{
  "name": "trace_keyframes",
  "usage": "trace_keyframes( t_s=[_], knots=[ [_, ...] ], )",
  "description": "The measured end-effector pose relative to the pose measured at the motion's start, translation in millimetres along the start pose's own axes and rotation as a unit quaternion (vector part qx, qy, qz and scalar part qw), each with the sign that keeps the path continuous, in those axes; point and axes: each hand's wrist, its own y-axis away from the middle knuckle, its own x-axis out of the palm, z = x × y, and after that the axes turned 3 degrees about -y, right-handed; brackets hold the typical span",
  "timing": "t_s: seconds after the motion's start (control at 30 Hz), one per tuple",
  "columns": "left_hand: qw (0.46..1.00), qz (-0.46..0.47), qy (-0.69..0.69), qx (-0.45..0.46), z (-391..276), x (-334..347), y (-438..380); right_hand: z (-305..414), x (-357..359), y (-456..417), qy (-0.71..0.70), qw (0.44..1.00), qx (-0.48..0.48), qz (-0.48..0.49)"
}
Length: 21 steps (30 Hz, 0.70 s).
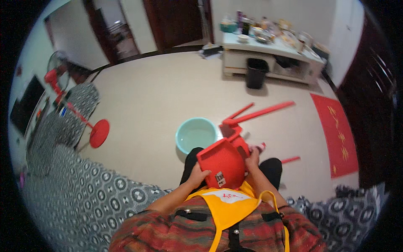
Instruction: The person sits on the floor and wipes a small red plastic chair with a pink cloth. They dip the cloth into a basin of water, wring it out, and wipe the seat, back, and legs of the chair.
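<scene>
A red plastic piece of furniture, apparently a small chair or stool, lies tilted across my lap. Its broad panel carries a sticker with print, and its leg-like bars stick out to the upper right. My left hand grips the panel's left edge, thumb on top. At the right side my right hand holds the red frame, fingers partly hidden. A small pink-and-white item shows beside those fingers; whether they grip it I cannot tell. Just beyond my knees, a light-green basin with what looks like water stands on the floor.
A patterned sofa cover surrounds me. A red pedestal fan stands at left. Ahead are a cluttered white cabinet, a black bin and a dustpan. At right lies a red mat with gold lettering.
</scene>
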Motion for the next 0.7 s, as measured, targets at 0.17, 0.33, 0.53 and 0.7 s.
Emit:
trace_keyframes(
  t_s=[0.17, 0.33, 0.53, 0.7],
  knots=[
    [0.994, 0.003, 0.113, 0.005, 12.1, -4.2, -7.1, 12.7, -5.2, 22.8, 0.723, 0.653, -0.227, -0.002],
    [0.995, 0.017, 0.095, 0.03, 7.1, -2.4, -7.9, 32.8, 28.9, 53.6, 0.698, 0.688, -0.195, -0.039],
    [0.993, 0.037, 0.1, 0.053, 3.4, 0.5, -2.8, 41.0, 57.5, 69.1, 0.538, 0.807, -0.245, -0.003],
    [0.991, 0.035, 0.115, 0.064, 9.1, -1.1, -2.9, 71.0, 66.5, 68.5, 0.466, 0.848, -0.253, -0.005]
  ],
)
